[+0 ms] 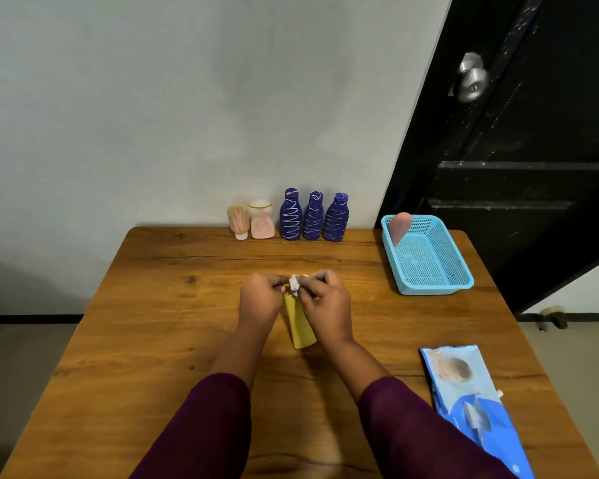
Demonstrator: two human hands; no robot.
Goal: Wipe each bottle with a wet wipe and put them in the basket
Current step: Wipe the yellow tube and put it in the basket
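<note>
A yellow bottle (300, 324) lies on the wooden table (153, 323) between my hands, its top end pointing away from me. My left hand (261, 299) curls around the bottle's top end. My right hand (322, 300) pinches a small crumpled white wet wipe (294, 284) against that top end. Along the wall stand three dark blue bottles (312, 217), a pale pink jar (261, 220) and a beige tube (238, 221). A blue mesh basket (429, 281) sits at the back right with a pink bottle (399, 227) leaning in its far left corner.
A blue pack of wet wipes (471, 402) lies on the table's right front part. A black door (533, 150) with a metal knob (471, 79) stands open behind the basket. A grey wall runs behind the table.
</note>
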